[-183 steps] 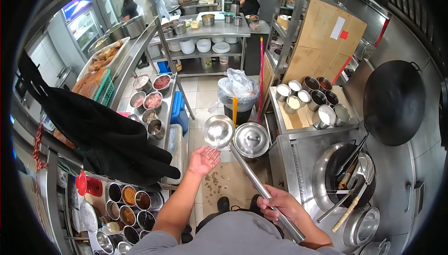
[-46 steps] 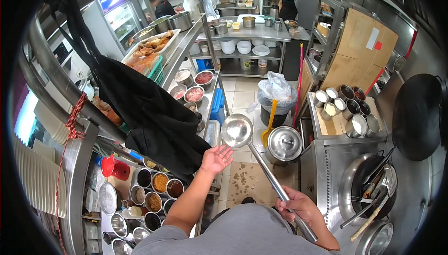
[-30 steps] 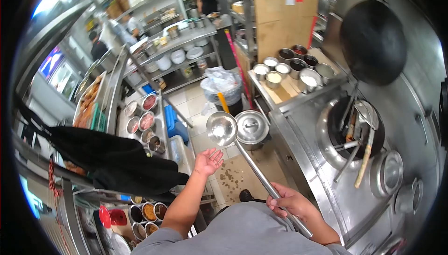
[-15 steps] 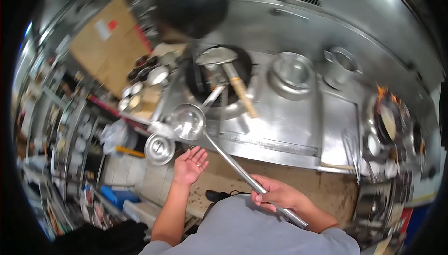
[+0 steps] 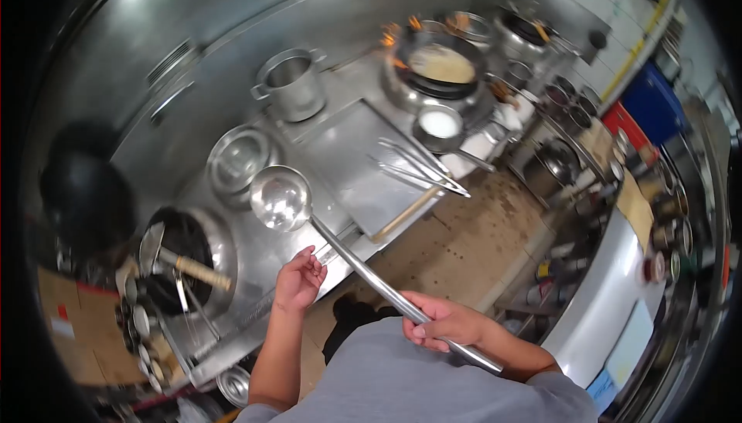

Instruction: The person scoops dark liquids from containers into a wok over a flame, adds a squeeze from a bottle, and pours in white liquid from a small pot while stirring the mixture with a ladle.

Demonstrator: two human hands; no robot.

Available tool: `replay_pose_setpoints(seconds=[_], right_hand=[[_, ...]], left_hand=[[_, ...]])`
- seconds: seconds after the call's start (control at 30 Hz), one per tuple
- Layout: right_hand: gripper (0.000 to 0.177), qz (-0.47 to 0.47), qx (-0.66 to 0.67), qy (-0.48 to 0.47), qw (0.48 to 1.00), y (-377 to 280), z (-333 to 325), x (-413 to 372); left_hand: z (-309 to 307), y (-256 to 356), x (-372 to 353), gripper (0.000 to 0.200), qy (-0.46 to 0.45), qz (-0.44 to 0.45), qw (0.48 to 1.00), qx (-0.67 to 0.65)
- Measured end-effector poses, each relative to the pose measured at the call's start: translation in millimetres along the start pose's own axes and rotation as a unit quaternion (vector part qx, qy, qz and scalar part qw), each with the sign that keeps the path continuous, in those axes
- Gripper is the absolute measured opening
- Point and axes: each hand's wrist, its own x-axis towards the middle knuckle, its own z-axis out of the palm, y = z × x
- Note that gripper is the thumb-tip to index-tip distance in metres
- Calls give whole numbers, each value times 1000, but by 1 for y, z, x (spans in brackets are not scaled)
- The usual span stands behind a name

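Observation:
My right hand [image 5: 444,321] grips the long steel handle of a big ladle [image 5: 280,198], whose empty bowl hangs over the stainless cooking range [image 5: 348,152]. My left hand [image 5: 299,279] is held out palm up just below the ladle's bowl, fingers slightly curled, holding nothing. The ladle's bowl sits between a round steel basin [image 5: 236,158] and the burner well with utensils [image 5: 182,264].
A steel pot [image 5: 291,92] stands at the back of the range. A wok [image 5: 440,65] with pale contents sits over flames farther right, a small white-filled bowl [image 5: 438,122] before it. A black wok [image 5: 85,191] hangs left. Seasoning tins [image 5: 139,318] line the lower left.
I have turned from the prep shelves and aisle to face the cooking range. The ladle stayed in my right hand and my left hand stayed under its bowl.

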Motion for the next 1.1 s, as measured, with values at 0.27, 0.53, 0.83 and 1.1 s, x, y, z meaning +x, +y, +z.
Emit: replay_pose_setpoints(seconds=[0.27,0.53,0.83,1.1], right_hand=[[80,-131,100,163,973,3,-46,-69],[75,-166,96,253,948,-79,-124,-79],[85,-54,-108,352,928,-214,-242,-91],[80,-44,-232,403,884,-246,-380,-109]], left_hand=[[101,-64,93,24,-111,-173,978,43],[156,-105,200,20,-69,-102,958,257],[240,-163,324,20,-22,-102,950,295],[318,-209,391,19,32,-89,969,229]])
